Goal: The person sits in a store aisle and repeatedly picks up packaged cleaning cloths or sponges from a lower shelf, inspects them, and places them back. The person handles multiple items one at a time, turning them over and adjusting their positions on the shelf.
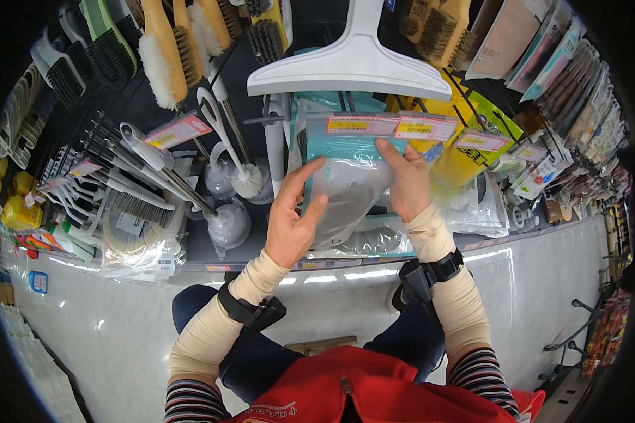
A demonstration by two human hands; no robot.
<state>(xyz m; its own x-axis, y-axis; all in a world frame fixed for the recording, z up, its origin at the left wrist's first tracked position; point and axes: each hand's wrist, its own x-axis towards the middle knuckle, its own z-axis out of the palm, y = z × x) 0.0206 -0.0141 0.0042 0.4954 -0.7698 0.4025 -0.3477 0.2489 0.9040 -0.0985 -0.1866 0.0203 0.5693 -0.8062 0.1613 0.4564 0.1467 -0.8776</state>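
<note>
My left hand is at the left edge of a clear plastic package with a teal top, its thumb and index finger apart. At the package's upper right, my right hand has its thumb on the front and its other fingers partly hidden behind. The package hangs just below a shelf price tag. A second price tag sits above my right hand. Over both tags is a white squeegee head. Other clear packages lie on the shelf behind.
Left of my hands stand wrapped toilet brushes and a white round-headed brush. Wooden-handled brushes hang at the upper left. Yellow packages hang to the right. Metal hooks stick out overhead, and the shelf's front edge runs below.
</note>
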